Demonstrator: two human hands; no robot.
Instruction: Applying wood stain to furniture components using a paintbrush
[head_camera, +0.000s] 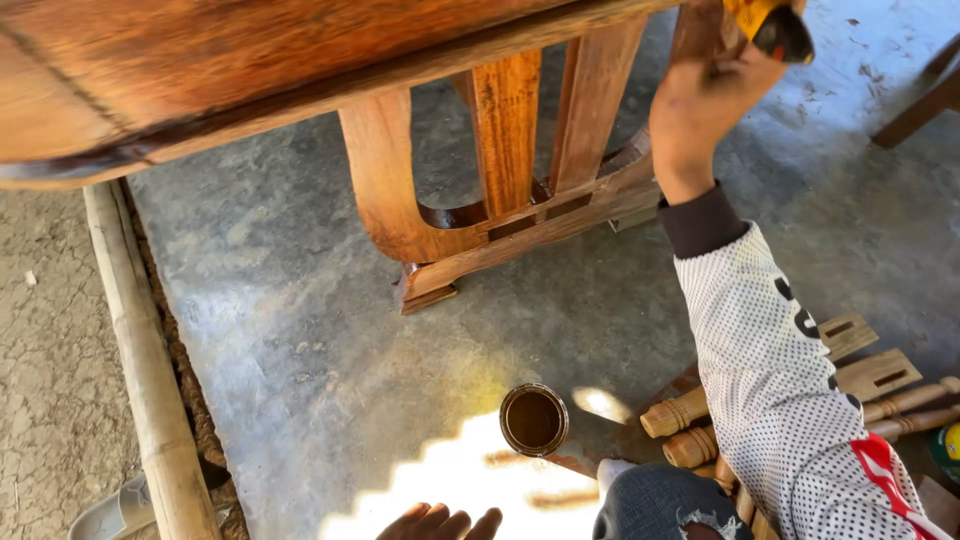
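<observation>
My right hand (700, 110) is raised at the top right, next to the leg frame of a stained wooden table (500, 150). It grips a yellow pad with a dark tip (770, 25) pressed against the wood. The arm wears a white dotted sleeve with a dark cuff. On the concrete floor below stands a small open tin of brown stain (533, 420). At the bottom edge several rounded tips (440, 522) show; I cannot tell whether they are fingers of my left hand or toes.
Turned wooden legs and slotted parts (860, 385) lie on the floor at the lower right. A bamboo pole (140, 370) runs along the slab's left edge, with a sandal (115, 512) beside it. My knee in jeans (650, 500) is at the bottom. Another wooden piece (915, 115) stands far right.
</observation>
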